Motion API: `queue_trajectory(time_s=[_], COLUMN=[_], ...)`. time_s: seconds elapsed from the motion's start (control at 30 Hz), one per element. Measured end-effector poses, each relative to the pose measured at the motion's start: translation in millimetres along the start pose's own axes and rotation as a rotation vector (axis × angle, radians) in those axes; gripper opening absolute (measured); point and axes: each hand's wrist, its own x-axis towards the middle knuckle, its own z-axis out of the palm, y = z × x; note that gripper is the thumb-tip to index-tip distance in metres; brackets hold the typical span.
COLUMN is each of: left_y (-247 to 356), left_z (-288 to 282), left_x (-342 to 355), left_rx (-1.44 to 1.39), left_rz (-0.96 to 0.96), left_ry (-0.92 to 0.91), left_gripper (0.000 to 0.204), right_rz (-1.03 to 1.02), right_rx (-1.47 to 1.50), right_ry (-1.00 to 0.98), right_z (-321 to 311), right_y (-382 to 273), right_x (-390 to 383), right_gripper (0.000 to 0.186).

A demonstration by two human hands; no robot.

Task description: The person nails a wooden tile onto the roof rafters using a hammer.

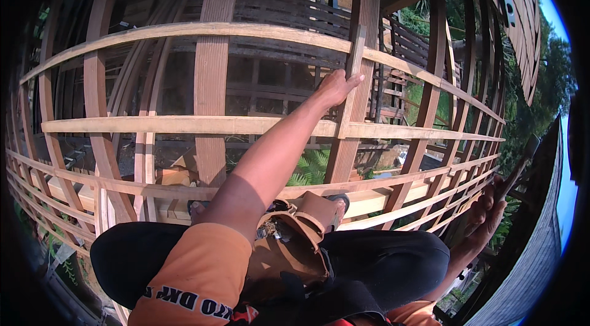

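Observation:
My left hand [340, 88] is closed around a short wooden strip [352, 83]. The strip lies along a thick brown rafter [339, 163], spanning the gap between the upper batten [276, 32] and the middle batten [258, 124]. Off to the right, partly in shade, my right hand [485, 218] grips a slim long-handled tool [519, 166] that points up and away; its exact kind is hard to make out. On my lap sits a brown leather tool pouch [289, 246] with small metal pieces inside, which look like nails.
More battens [166, 189] cross several rafters [212, 86], with open gaps between them down to lower timbers and plants. My sandalled foot [340, 204] rests near the pouch. Overlapping roof shingles [510, 12] hang at the upper right, and a grey roof surface [534, 264] slopes at the lower right.

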Motion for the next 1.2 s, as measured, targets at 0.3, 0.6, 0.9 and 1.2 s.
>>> queue_trajectory(time_s=[0.3, 0.6, 0.9, 1.2], left_y=[43.4, 65.1, -28.1, -29.4], left_z=[-69.5, -107.4, -22.3, 14.0], left_x=[-78.0, -322.3, -328.2, -347.5], left_rx=[0.344, 0.898, 0.855, 0.826], left_rz=[0.051, -0.337, -0.276, -0.162], left_ry=[-0.121, -1.652, -1.594, -1.645], left_gripper=[0.054, 0.027, 0.026, 0.026], right_rz=[0.536, 0.556, 0.359, 0.435], right_rx=[-0.445, -0.460, -0.597, -0.597], right_ry=[0.205, 0.110, 0.089, 0.080], right_z=[-21.8, 21.9, 6.1, 7.7], right_y=[196.7, 307.4, 323.0, 306.2], right_x=[-93.0, -96.7, -110.5, -102.0], right_gripper=[0.027, 0.032, 0.039, 0.037])
